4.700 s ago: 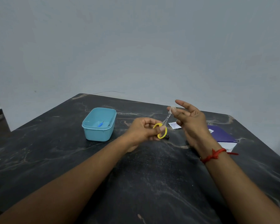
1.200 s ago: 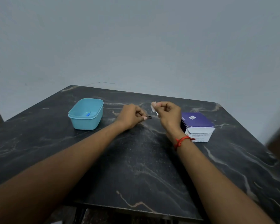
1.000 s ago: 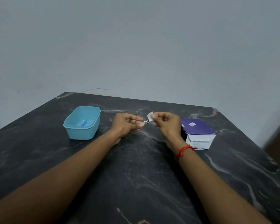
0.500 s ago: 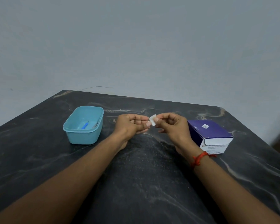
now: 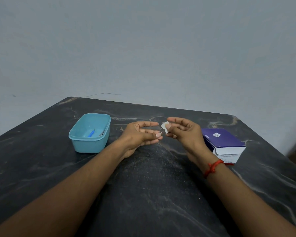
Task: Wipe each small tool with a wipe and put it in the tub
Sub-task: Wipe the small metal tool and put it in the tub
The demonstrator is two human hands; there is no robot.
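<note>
Wipe (image 5: 165, 126) pinched by right hand (image 5: 184, 134) | left hand (image 5: 140, 136) pinches thin tool (image 5: 161, 132) (too small to identify)

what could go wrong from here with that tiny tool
1. The thin metal tool is pinched only by the fingertips of the left hand; it might slip and vanish against the dark marbled table.
2. The right hand pinches just a small wipe, which could drop.
3. The teal tub sits apart, leftward, so the carry risks a drop.

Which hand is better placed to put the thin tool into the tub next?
Left: the left hand pinches the thin metal tool and is nearer the blue tub; the right hand holds the wipe.
</note>
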